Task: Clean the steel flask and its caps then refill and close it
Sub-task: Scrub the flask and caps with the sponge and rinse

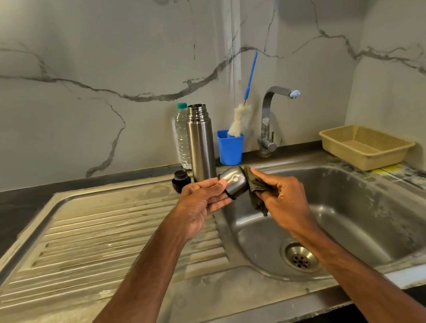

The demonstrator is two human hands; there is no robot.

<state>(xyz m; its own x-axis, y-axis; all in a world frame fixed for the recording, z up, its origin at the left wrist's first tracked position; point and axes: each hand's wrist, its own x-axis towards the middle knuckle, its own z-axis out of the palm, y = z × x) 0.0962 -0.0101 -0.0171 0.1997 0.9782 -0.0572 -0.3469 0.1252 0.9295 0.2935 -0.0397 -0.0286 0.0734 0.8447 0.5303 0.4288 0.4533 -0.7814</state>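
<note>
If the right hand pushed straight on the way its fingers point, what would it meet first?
The steel cap held in the left hand. The cloth that the right hand grips seems to touch the cap's end. The flask stands beyond, though depth is unclear.

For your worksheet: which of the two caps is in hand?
The steel cap, gripped by the left hand against the cloth; the black cap stands untouched on the drainboard.

Steel-grey flask [201, 146], blue cup [230, 149], dark green cloth [256, 192], beige basket [365, 145].

Cap [233, 184] mouth hidden by cloth [256, 195]; btl [182, 138] partly behind flask [201, 146].
</note>
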